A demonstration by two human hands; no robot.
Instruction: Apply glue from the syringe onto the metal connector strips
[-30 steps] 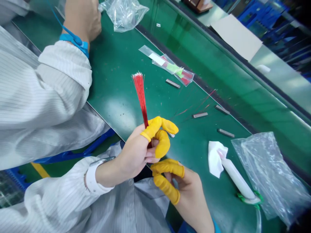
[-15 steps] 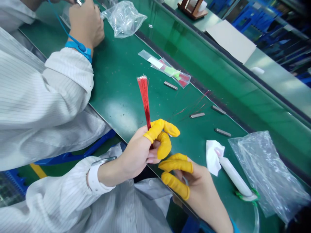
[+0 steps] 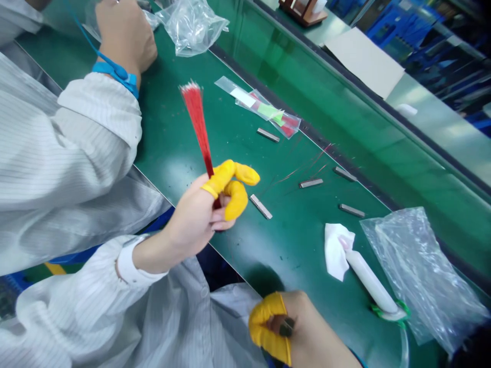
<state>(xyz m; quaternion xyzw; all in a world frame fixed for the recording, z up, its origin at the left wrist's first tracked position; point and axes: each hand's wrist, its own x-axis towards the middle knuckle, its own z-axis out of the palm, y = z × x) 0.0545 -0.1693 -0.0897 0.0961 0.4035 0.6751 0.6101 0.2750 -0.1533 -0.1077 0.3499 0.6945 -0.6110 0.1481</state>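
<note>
My left hand (image 3: 203, 209), with yellow finger cots on some fingers, is closed round the lower end of a bundle of red wires (image 3: 198, 122). The bundle's pale tips fan out above the hand. Just right of that hand, a small metal connector strip (image 3: 261, 206) lies on the green table. Near the table's front edge, my right hand (image 3: 286, 327) is curled, its yellow-covered fingers bent toward the thumb around a small dark thing that I cannot make out.
Several metal strips (image 3: 311, 183) and loose red wires lie on the green table (image 3: 238, 245). Clear bags (image 3: 422, 271), a white tube (image 3: 372, 283) and a white cloth (image 3: 337, 250) are at the right. At the left, a co-worker's hand (image 3: 126, 38) wears a blue wrist strap.
My left hand has moved up and left with the wire bundle. My right hand has moved down and curled. A metal strip now shows on the table beside my left hand.
</note>
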